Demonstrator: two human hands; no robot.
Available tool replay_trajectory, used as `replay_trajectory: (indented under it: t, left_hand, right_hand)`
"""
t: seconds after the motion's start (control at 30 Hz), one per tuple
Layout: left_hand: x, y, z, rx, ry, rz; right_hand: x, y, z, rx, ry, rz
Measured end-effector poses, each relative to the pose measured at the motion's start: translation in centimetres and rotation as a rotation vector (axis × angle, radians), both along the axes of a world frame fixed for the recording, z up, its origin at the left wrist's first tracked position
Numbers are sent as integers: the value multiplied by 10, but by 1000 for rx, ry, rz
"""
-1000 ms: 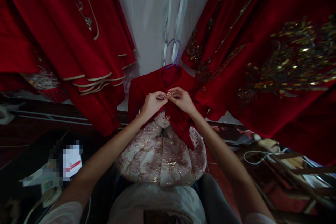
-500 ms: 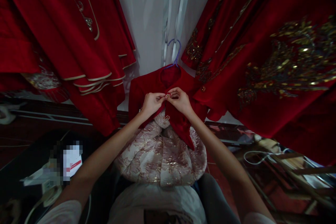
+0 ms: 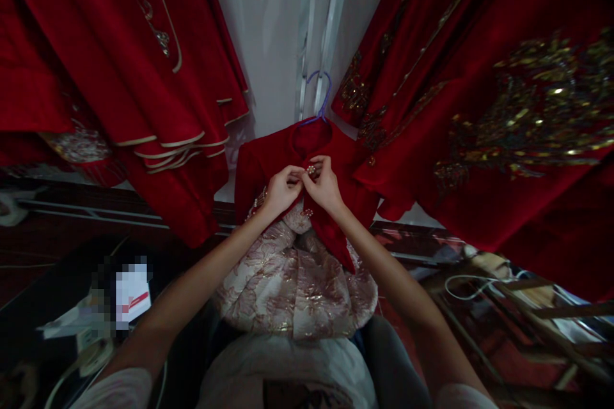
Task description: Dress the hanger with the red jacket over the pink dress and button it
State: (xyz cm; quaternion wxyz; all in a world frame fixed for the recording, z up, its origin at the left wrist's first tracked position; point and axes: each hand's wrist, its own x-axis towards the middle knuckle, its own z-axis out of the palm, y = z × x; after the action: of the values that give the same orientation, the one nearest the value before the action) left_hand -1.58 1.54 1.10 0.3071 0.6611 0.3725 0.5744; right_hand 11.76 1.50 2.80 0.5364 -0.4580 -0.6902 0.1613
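On hanger (image 3: 322, 113) — red jkt (image 3: 348, 156) lengthwise, collar (image 3: 311, 138) far, hem (image 3: 349, 261) near.

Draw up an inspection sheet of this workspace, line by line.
Surface: pale brocade cloth bunched over the lap.
Work things: red jacket on a purple hanger, with upper ornament and lower ornament.
Clutter: partly pixelated white item, left; wooden frame, right.
Hands: left hand and right hand meet at the jacket's front, by the upper ornament; exact grip unclear.
Cables: pale cable lower left; white cable right.
Surroundings: red garments both sides; grey panel behind.
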Motion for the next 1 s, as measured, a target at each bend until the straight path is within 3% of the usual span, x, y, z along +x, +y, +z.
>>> replay_trajectory:
  t: [0.13, 0.27, 0.47, 0.6, 0.8, 0.93, 1.0]
  left_hand:
    - [-1, -1, -4, -57, -245, -74]
    - [-2, -4, -2, -72, -225, -125]
    - [6, -14, -7, -106, 93, -180]
    - [5, -28, -9, -110, 235, -327]
    - [3, -45, -19, -209, 62, -356]
    - [14, -58, -32, -364, -42, -408]
    - [18, -64, -36, -445, -49, -424]
  right_hand:
    - [12, -15, -22, 16, 34, 115]
    - [31, -24, -39, -130, 13, 150]
    - [57, -27, -26, -423, 347, 218]
    - [64, -38, -16, -346, 253, 305]
    - [56, -54, -17, -139, 152, 104]
    - [48, -58, -20, -252, 96, 270]
    - [47, -60, -19, -259, 66, 273]
